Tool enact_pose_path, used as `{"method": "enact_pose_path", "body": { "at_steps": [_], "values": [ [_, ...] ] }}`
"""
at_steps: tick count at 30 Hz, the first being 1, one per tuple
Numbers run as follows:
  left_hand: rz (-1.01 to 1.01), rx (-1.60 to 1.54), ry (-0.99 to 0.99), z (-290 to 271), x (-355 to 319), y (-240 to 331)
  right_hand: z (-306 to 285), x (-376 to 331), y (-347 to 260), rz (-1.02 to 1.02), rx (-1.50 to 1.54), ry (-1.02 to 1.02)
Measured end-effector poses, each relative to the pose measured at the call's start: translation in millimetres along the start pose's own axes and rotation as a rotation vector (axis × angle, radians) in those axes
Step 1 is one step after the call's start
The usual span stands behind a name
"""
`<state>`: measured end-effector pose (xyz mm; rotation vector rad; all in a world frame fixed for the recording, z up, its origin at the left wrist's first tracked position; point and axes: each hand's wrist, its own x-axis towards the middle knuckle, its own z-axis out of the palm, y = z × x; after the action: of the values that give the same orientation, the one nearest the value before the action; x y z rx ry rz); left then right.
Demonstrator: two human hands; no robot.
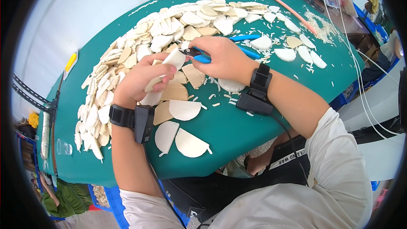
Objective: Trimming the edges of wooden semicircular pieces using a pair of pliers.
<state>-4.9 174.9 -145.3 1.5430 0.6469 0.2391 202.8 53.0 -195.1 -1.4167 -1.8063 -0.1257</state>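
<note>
My left hand (142, 76) is closed on a few flat, cream-white half-round pieces, one foremost piece (176, 58) sticking up between thumb and fingers. What they are made of I cannot tell. My right hand (224, 56) grips a pair of blue-handled nippers (245, 37). Their dark jaws (190, 51) meet the edge of the foremost piece. Both blue handles run out behind the right hand. Beneath my hands lie beige pieces (174, 92). Nearer me are loose white half-rounds (185, 110), some with a small tab still on the edge.
A large heap of half-round pieces (154, 29) curves along the far and left side of the green table (263, 97). Small white offcuts (324, 27) lie scattered at the right, by a brush with a long pink handle (284, 6). A yellow cutter (71, 63) and clear cup (64, 147) are left.
</note>
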Motion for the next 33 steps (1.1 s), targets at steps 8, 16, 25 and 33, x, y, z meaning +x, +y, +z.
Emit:
{"method": "enact_pose_path", "body": {
  "at_steps": [8,16,25,33],
  "values": [
    [0.007,-0.019,0.05,4.2,-1.8,-1.6,1.6,1.2,-2.3,0.05,0.01,-0.018],
    [0.083,0.082,-0.084,-3.4,-9.8,4.6,-3.7,4.7,-15.0,0.047,0.044,-0.022],
    [0.041,-0.1,-0.118,9.0,-14.2,5.3,-10.9,-0.4,-15.1,0.04,0.055,-0.019],
    [0.003,-0.11,-0.153,-0.6,-4.5,-0.8,-7.8,-1.6,-10.7,0.003,0.015,-0.014]
  ]
}}
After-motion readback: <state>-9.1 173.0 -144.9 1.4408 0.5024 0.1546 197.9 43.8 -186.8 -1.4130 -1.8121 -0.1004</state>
